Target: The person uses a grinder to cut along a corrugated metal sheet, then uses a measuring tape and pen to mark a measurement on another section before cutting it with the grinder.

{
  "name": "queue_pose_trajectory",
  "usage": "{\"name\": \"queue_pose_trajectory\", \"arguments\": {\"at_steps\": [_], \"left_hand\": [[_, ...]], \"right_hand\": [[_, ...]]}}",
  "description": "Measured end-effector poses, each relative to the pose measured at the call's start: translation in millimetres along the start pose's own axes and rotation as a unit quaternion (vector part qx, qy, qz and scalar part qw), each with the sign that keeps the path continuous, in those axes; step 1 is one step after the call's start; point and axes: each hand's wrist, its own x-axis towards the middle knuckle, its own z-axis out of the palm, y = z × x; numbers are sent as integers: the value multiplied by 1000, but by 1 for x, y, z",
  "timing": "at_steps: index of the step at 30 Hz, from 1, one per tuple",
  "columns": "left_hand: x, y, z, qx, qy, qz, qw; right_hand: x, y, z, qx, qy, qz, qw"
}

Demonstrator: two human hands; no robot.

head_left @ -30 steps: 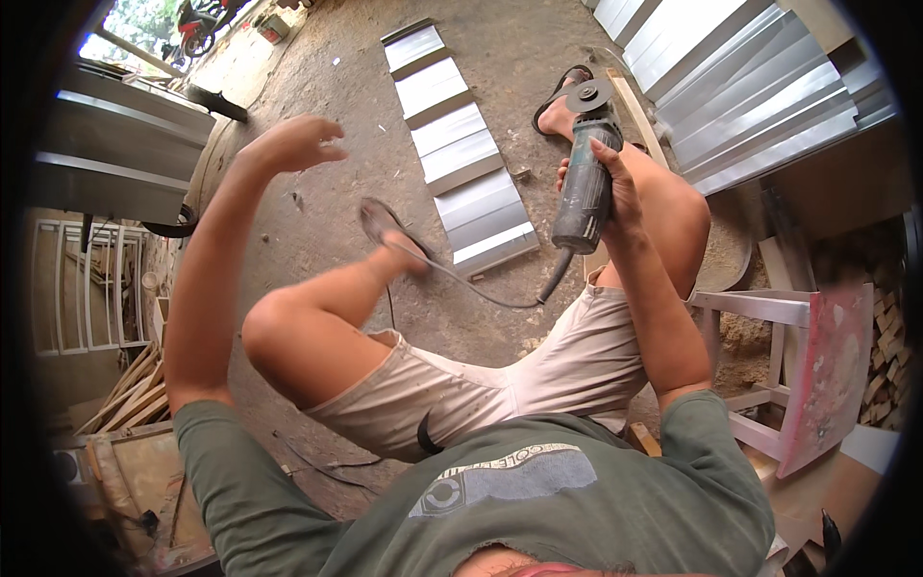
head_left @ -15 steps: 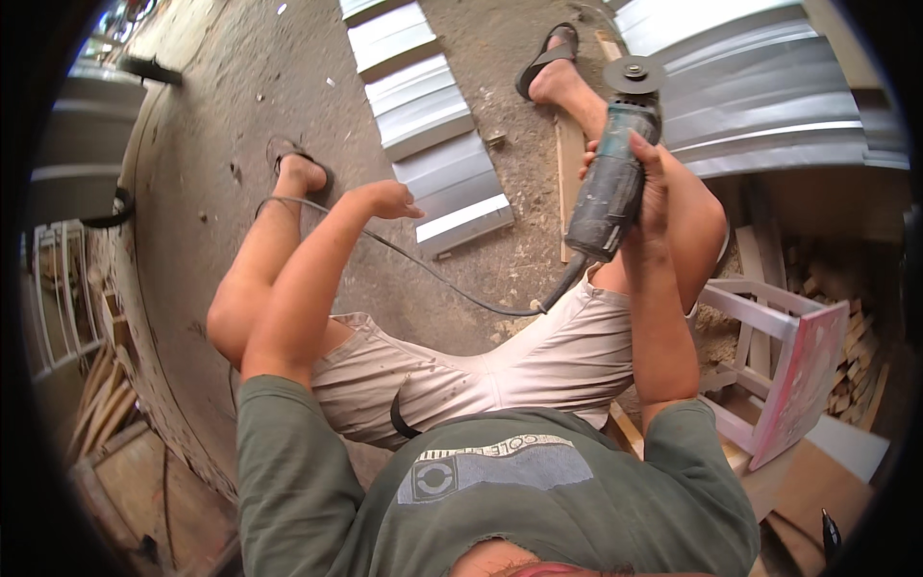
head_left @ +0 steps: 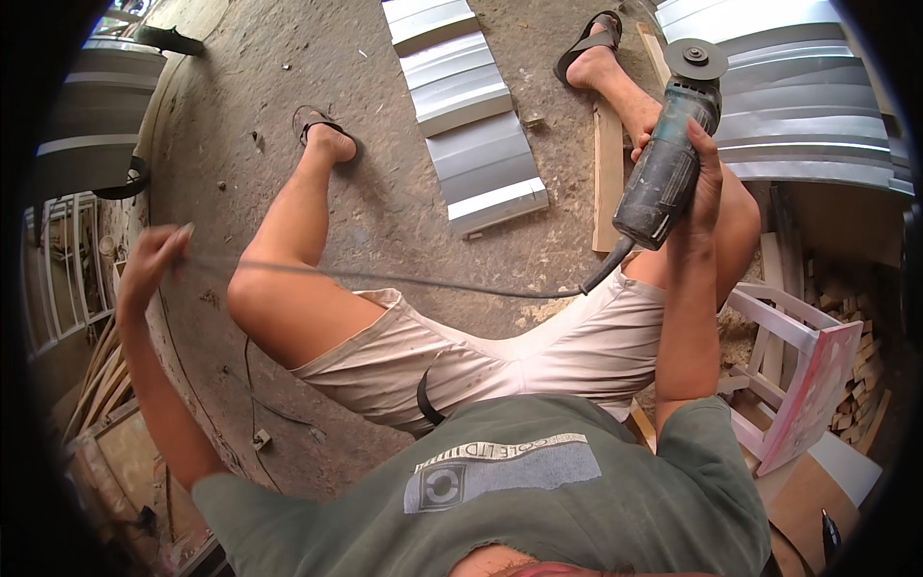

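My right hand (head_left: 707,188) is wrapped round the dark, scuffed body of an angle grinder (head_left: 661,178), held up above my right knee. Its grey disc (head_left: 696,60) points away from me, and a blur of motion on it cannot be made out. From the grinder's rear end the grey power cord (head_left: 452,283) runs left across my lap and over my left knee. Far out to the left, my left hand (head_left: 157,260) has its fingers closed on the cord, which is drawn nearly straight; hand and cord end are slightly smeared.
A ribbed metal strip (head_left: 488,163) lies on the concrete floor between my feet. Ribbed metal sheets (head_left: 803,111) are at the right, beside a wooden plank (head_left: 608,183). A pinkish stool frame (head_left: 815,385) and wood offcuts (head_left: 860,389) sit lower right. A thin cable (head_left: 252,389) lies at left.
My left hand has swung from between my knees out to the far left, pulling the cord from slack to nearly straight. The grinder stays in my right hand; the view has shifted slightly.
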Motion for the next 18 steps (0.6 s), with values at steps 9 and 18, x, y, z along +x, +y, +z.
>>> {"name": "queue_pose_trajectory", "arguments": {"at_steps": [9, 18], "left_hand": [[-174, 42, 118, 220, -292, 158, 917], [43, 138, 225, 129, -90, 326, 932]], "right_hand": [[3, 1, -14, -23, 7, -2, 1000], [-9, -3, 4, -10, -32, 35, 999]]}}
